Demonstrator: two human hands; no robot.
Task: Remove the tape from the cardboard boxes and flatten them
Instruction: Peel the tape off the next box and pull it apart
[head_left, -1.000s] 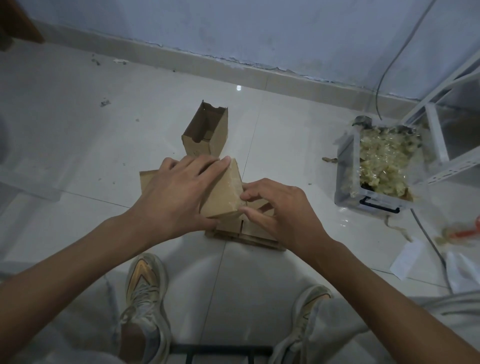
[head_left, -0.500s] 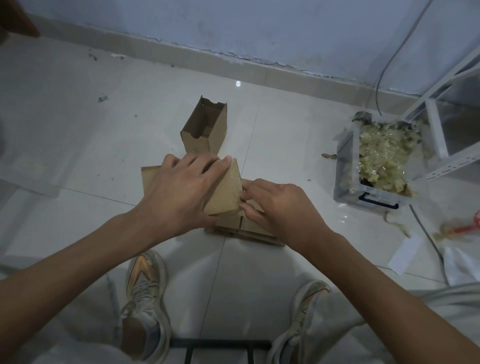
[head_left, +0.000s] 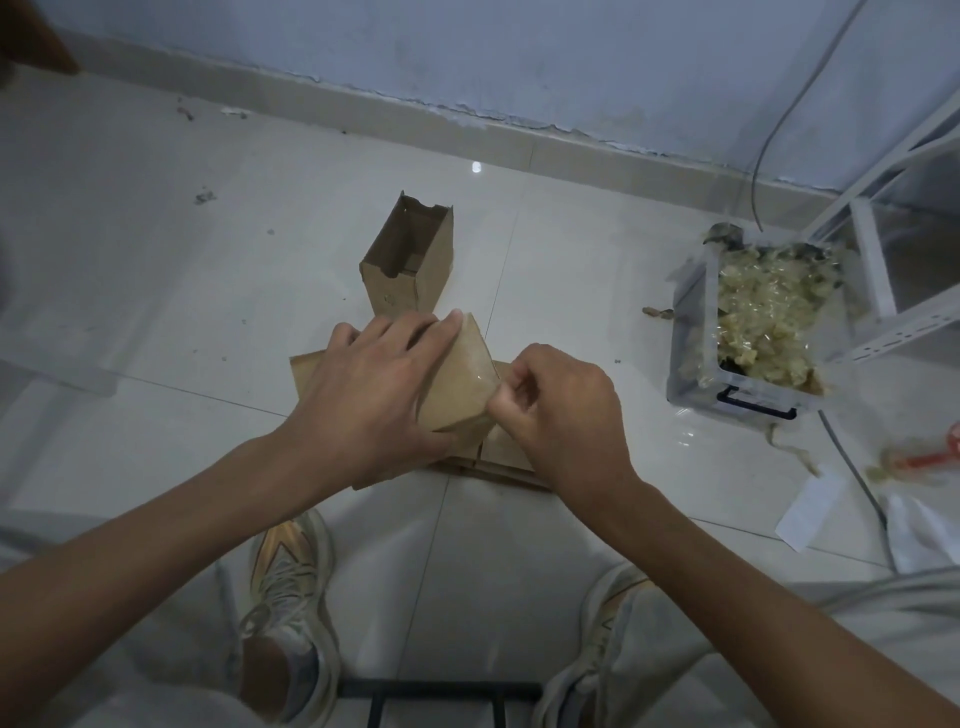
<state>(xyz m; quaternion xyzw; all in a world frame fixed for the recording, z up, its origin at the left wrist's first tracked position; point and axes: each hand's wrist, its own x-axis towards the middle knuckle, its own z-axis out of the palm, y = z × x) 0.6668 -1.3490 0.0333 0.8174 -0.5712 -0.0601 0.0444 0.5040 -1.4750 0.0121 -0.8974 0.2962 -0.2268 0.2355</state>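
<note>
Cardboard, brown and matte: small box (head_left: 457, 379) held above the floor (head_left: 156, 270), tilted, one face glossy with clear tape (head_left: 475, 382) along its right edge. Gripped by left hand (head_left: 371, 395), fingers laid flat across the top, thumb hidden beneath. Right hand (head_left: 558, 415) curled tight at the box's right edge, fingertips pinching the tape there. Directly below, flattened boxes (head_left: 493, 457) stacked on the floor, mostly covered by both hands. Just behind, open box (head_left: 410, 260) standing upright, top edge torn, inside hollow.

Well right of these, clear bin (head_left: 691, 364) heaped with crumpled tape scraps (head_left: 763, 317), black latch on its near wall. Beyond the bin, white rack (head_left: 878, 270) and a grey cable (head_left: 769, 135) running down the wall. Near the bin on the floor, paper slip (head_left: 808, 512) and a blurred orange tool (head_left: 930, 460), kind not clear. At bottom, two shoes (head_left: 283, 587) flanking a black bar (head_left: 441, 693).
</note>
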